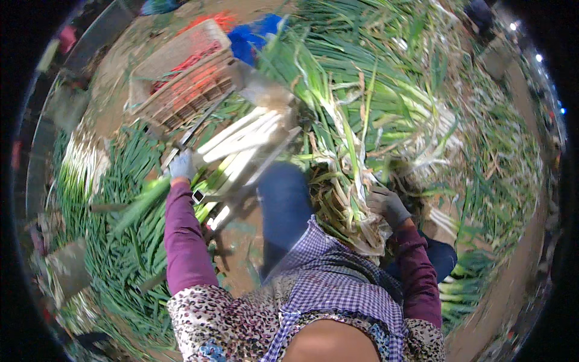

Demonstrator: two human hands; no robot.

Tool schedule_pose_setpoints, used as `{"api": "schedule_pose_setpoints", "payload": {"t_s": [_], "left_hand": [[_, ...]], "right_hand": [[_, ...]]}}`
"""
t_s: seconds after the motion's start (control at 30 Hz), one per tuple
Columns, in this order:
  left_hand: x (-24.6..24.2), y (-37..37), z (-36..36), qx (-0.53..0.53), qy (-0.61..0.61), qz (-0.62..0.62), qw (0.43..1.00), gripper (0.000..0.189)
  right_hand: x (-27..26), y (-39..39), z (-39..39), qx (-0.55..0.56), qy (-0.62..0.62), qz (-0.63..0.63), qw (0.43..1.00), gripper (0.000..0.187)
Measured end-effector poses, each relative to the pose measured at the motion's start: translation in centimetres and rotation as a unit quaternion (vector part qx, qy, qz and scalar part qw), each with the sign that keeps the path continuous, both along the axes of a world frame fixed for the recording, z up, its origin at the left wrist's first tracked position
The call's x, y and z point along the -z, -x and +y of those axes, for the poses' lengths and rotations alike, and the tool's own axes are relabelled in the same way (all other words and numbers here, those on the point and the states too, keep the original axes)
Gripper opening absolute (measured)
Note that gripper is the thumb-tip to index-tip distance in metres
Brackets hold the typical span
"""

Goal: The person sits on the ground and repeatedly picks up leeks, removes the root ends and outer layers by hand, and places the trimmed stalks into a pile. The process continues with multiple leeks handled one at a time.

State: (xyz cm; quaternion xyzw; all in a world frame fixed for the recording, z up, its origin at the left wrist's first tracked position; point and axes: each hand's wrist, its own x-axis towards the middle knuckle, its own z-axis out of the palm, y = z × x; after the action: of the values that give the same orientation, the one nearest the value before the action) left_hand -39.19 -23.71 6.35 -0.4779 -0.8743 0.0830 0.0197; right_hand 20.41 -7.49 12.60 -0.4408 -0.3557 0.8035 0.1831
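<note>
My left hand [182,165], in a light grey glove, reaches out over the left pile beside the cleaned white stalks. Its fingers are too blurred to tell what they hold. Several thick leeks or large green onions [246,140] lie side by side just right of it, white ends towards the top. My right hand [388,206], gloved too, rests against the dry outer leaves [357,226] of a bunch of untrimmed stalks [344,126] beside my lap. Whether it grips them is unclear.
A plastic crate [181,86] with red strips inside stands at upper left, a blue bag [255,36] beside it. Green leaves [131,253] spread over the left ground; leaf scraps [493,149] cover the right. A bundle of thin green onions [81,167] lies far left.
</note>
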Motion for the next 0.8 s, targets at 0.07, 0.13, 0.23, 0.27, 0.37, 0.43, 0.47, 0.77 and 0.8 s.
{"api": "schedule_pose_setpoints", "payload": {"t_s": [0.07, 0.13, 0.23, 0.27, 0.37, 0.43, 0.47, 0.77, 0.8], "left_hand": [[2.9, 0.5, 0.9, -0.031, 0.025, -0.063, 0.997, 0.032], [4.0, 1.0, 0.6, -0.068, 0.029, -0.086, 0.994, 0.033], [2.2, 1.2, 0.0, -0.026, 0.009, -0.125, 0.992, 0.031], [0.9, 0.9, -0.2, -0.007, -0.056, -0.095, 0.994, 0.028], [-4.7, -0.1, 0.2, -0.006, -0.150, -0.037, 0.988, 0.032], [-10.0, -0.6, 0.0, 0.032, -0.254, 0.024, 0.966, 0.027], [-12.9, -0.8, -0.2, 0.049, -0.320, 0.025, 0.946, 0.028], [-38.2, -5.5, -7.9, 0.029, -0.383, -0.009, 0.923, 0.025], [-39.9, -6.3, -8.7, 0.145, -0.422, -0.045, 0.894, 0.026]], "right_hand": [[1.4, -0.2, -0.6, 0.007, -0.009, -0.082, 0.997, 0.031], [2.8, -0.6, -1.4, 0.020, 0.012, -0.134, 0.991, 0.028], [4.5, -1.1, -2.4, 0.047, 0.065, -0.173, 0.982, 0.024], [4.9, -1.1, -2.4, 0.040, 0.068, -0.149, 0.986, 0.024], [5.0, -0.3, -1.9, 0.035, 0.075, -0.135, 0.987, 0.024], [4.4, 1.1, -1.0, 0.029, 0.059, -0.115, 0.991, 0.027], [3.8, 2.0, -0.4, 0.029, 0.043, -0.104, 0.993, 0.029], [-0.5, 11.0, 2.8, -0.133, -0.132, -0.112, 0.976, 0.035], [-0.5, 11.4, 2.9, -0.145, -0.132, -0.112, 0.974, 0.035]]}}
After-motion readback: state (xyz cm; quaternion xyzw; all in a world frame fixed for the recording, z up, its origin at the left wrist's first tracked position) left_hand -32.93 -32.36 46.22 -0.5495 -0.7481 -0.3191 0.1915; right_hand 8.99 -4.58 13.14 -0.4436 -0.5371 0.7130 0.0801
